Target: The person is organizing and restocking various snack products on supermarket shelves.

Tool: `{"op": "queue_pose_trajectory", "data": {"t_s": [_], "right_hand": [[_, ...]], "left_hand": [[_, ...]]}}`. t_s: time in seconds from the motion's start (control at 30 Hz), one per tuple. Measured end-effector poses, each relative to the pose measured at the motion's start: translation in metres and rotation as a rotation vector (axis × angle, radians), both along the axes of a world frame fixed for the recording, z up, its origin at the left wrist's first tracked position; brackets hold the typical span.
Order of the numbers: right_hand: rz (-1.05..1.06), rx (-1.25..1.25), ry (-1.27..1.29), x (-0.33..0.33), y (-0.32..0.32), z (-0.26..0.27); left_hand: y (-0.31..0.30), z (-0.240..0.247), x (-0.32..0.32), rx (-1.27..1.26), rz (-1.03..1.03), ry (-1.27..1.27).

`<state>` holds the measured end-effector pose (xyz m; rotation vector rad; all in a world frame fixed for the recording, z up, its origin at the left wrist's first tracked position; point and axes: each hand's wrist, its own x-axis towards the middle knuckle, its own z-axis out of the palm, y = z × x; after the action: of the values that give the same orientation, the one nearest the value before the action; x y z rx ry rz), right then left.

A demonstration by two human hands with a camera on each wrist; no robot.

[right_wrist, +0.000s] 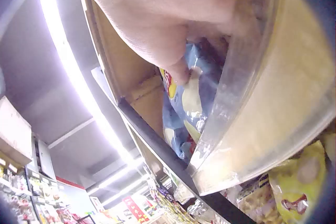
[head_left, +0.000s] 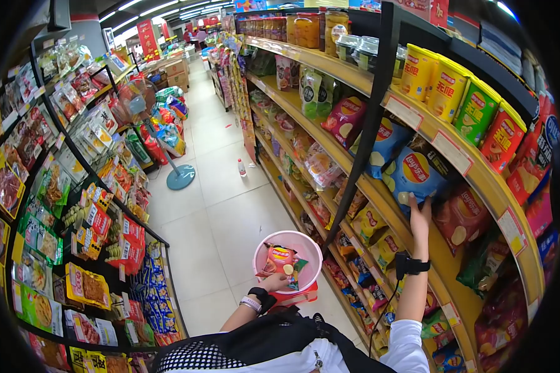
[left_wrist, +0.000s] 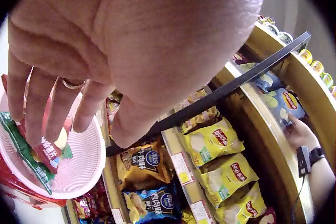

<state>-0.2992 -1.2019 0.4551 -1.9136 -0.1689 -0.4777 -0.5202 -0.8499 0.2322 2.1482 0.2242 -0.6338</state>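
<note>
A blue chip bag (head_left: 415, 174) leans on a shelf, and my right hand (head_left: 420, 217) pinches its lower edge. In the right wrist view the thumb of the right hand (right_wrist: 173, 19) lies on the blue bag (right_wrist: 202, 95); the other fingers are partly hidden. My left hand (head_left: 272, 284) is over a pink basket (head_left: 313, 248), beside a red chip bag (head_left: 280, 258). Its fingers hang extended, as the left wrist view shows, with the left hand (left_wrist: 115, 40) in front of the red bag (left_wrist: 48, 155) and a green packet (left_wrist: 26, 148); contact is unclear there.
A dark shelf post (head_left: 368, 124) stands left of the blue bag. Chip canisters (head_left: 448, 88) line the shelf above, and yellow bags (head_left: 368, 222) lie lower. Across the tiled aisle (head_left: 196, 239) are snack racks, a fan base (head_left: 180, 177) and a small bottle (head_left: 241, 167).
</note>
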Motion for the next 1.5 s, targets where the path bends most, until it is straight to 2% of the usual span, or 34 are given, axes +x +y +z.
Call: {"op": "queue_pose_trajectory", "data": {"t_s": [0.07, 0.1, 0.17, 0.23, 0.3, 0.33, 0.43, 0.5, 0.53, 0.63, 0.7, 0.8, 0.9, 0.97, 1.03, 1.1, 1.13, 1.17, 1.2, 1.23, 1.3, 1.33, 1.37, 1.43, 1.47, 1.5], "right_hand": [[-0.119, -0.022, -0.056, -0.004, 0.007, 0.001], [-0.113, -0.021, -0.055, -0.004, 0.009, 0.001], [-0.253, -0.04, -0.088, -0.005, 0.012, 0.0], [-0.252, -0.018, -0.088, -0.004, 0.009, -0.001], [-0.258, 0.003, -0.089, -0.008, 0.006, 0.004], [-0.281, 0.023, -0.103, -0.013, 0.002, 0.006], [-0.366, -0.029, -0.144, -0.039, 0.002, 0.028], [-0.327, 0.123, -0.296, -0.05, -0.002, 0.031], [-0.248, 0.261, -0.276, -0.06, -0.012, 0.027], [-0.25, 0.305, -0.14, -0.082, -0.022, 0.031], [-0.276, 0.27, -0.193, -0.083, -0.029, 0.018], [-0.133, 0.507, -0.004, -0.121, -0.032, 0.009], [-0.06, 0.455, 0.034, -0.143, -0.029, -0.009], [0.014, 0.305, 0.187, -0.158, -0.03, -0.001], [0.223, 0.271, 0.379, -0.174, -0.016, -0.029], [0.293, 0.298, 0.415, -0.178, 0.001, -0.033], [0.368, 0.314, 0.488, -0.182, 0.01, -0.034], [0.455, 0.281, 0.584, -0.182, 0.021, -0.07], [0.48, 0.279, 0.598, -0.184, 0.027, -0.071], [0.506, 0.275, 0.615, -0.185, 0.034, -0.072], [0.568, 0.027, 0.665, -0.177, 0.037, -0.127], [0.599, 0.068, 0.68, -0.177, 0.045, -0.129], [0.605, 0.062, 0.683, -0.177, 0.055, -0.134], [0.567, 0.248, 0.785, -0.181, 0.066, -0.152], [0.6, 0.222, 0.909, -0.179, 0.075, -0.158], [0.601, 0.223, 0.909, -0.178, 0.076, -0.163]], "left_hand": [[0.009, -0.002, -0.015, -0.012, -0.004, -0.099], [0.015, -0.011, -0.02, -0.011, 0.002, -0.098], [0.03, -0.031, -0.031, 0.096, 0.025, 0.021], [0.044, -0.04, -0.048, 0.061, 0.049, 0.026], [0.048, -0.027, -0.064, -0.028, 0.199, 0.148], [0.054, -0.04, -0.068, -0.042, 0.252, 0.195], [0.055, -0.049, -0.069, -0.021, 0.248, 0.165], [0.045, -0.039, -0.064, -0.036, 0.216, 0.134], [0.041, -0.03, -0.061, -0.044, 0.185, 0.105], [0.035, -0.04, -0.054, -0.012, 0.158, 0.085], [0.032, -0.033, -0.052, 0.013, 0.13, 0.085], [0.016, -0.027, -0.04, 0.008, 0.047, 0.076], [0.005, -0.02, -0.031, 0.014, 0.054, 0.064], [-0.005, -0.006, -0.026, -0.018, 0.05, 0.014], [-0.022, 0.028, -0.014, -0.04, 0.039, -0.03], [-0.039, 0.057, -0.007, -0.303, 0.177, 0.045], [-0.04, 0.057, -0.002, -0.301, 0.176, 0.05], [-0.04, 0.053, 0.003, -0.484, 0.198, 0.114], [-0.042, 0.052, 0.007, -0.668, 0.219, 0.173], [-0.045, 0.05, 0.009, -0.668, 0.221, 0.174], [-0.05, 0.055, 0.009, -0.964, 0.389, 0.183], [-0.057, 0.081, 0.005, -1.022, 0.489, 0.177], [-0.052, 0.082, 0.005, -1.027, 0.496, 0.175], [-0.045, 0.082, 0.0, -1.155, 0.532, 0.265], [-0.038, 0.082, -0.001, -1.161, 0.536, 0.262], [-0.037, 0.082, -0.004, -1.165, 0.533, 0.27]]}}
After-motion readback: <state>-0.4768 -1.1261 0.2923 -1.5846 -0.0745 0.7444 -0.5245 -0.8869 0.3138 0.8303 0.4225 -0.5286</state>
